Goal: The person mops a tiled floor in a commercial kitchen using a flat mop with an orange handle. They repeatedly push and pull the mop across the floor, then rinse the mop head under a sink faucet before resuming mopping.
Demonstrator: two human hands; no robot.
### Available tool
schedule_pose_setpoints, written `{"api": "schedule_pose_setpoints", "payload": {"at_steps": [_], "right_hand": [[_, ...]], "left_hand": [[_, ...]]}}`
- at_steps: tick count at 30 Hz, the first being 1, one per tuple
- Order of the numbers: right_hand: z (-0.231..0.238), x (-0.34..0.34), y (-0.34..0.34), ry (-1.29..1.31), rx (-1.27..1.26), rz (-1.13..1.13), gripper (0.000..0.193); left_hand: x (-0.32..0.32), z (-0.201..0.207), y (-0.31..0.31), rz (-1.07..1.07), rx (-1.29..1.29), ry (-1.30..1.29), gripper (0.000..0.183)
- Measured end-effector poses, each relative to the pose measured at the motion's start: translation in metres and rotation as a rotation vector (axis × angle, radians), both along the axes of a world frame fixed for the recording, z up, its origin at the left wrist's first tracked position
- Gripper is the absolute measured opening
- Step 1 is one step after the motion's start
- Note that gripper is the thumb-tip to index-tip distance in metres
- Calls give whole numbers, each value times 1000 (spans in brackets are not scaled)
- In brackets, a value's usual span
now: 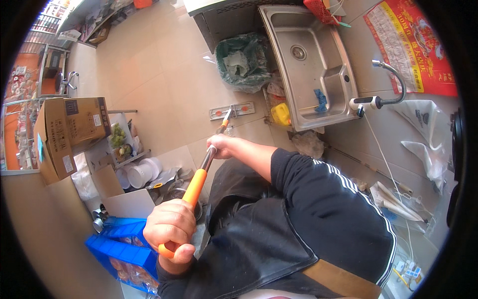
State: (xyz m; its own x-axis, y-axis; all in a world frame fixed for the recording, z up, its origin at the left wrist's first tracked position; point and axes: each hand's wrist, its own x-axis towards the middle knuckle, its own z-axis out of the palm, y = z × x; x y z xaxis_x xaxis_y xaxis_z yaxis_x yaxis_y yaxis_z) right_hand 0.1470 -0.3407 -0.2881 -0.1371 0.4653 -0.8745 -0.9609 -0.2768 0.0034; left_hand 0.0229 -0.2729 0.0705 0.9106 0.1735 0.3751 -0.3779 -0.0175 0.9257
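A flat mop with an orange and metal handle [195,187] runs slantwise from near my body out to the floor. My left hand [172,224] is closed round the orange grip at its upper end. Farther down, my right hand [219,146] grips the pole, with that arm stretched forward. The grey rectangular mop head [243,108] lies flat on the tiles, apart from the bin beyond it. Whether a cloth is fixed under it is hidden.
Beyond the mop head stands a bin lined with a green bag [234,52], beside a steel sink [308,35]. A yellow jug [281,114] sits below the sink. To the left are a cardboard box [82,117], white tubs [142,174] and blue crates [119,249].
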Motion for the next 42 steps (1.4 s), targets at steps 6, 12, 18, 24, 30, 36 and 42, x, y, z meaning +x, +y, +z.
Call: {"api": "schedule_pose_setpoints", "payload": {"at_steps": [6,12,18,24,30,36,42], "right_hand": [[-1,-7,15,-48,40,-69,6],[3,-9,34,-27,21,-73,8],[16,-7,51,-36,-9,-5,9],[12,1,53,-88,-34,89,10],[2,12,48,-107,-21,94,8],[5,5,58,48,16,76,12],[7,18,64,-150,-59,41,11]], "left_hand": [[-13,-4,20,142,-43,24,36],[-20,-7,49,95,-85,8,27],[-24,-11,73,104,-106,-15,24],[-26,-13,85,39,-84,-6,24],[-9,-11,96,-113,-18,24,23],[-6,1,114,-131,-26,61,22],[-1,-8,114,-22,-68,62,21]]}}
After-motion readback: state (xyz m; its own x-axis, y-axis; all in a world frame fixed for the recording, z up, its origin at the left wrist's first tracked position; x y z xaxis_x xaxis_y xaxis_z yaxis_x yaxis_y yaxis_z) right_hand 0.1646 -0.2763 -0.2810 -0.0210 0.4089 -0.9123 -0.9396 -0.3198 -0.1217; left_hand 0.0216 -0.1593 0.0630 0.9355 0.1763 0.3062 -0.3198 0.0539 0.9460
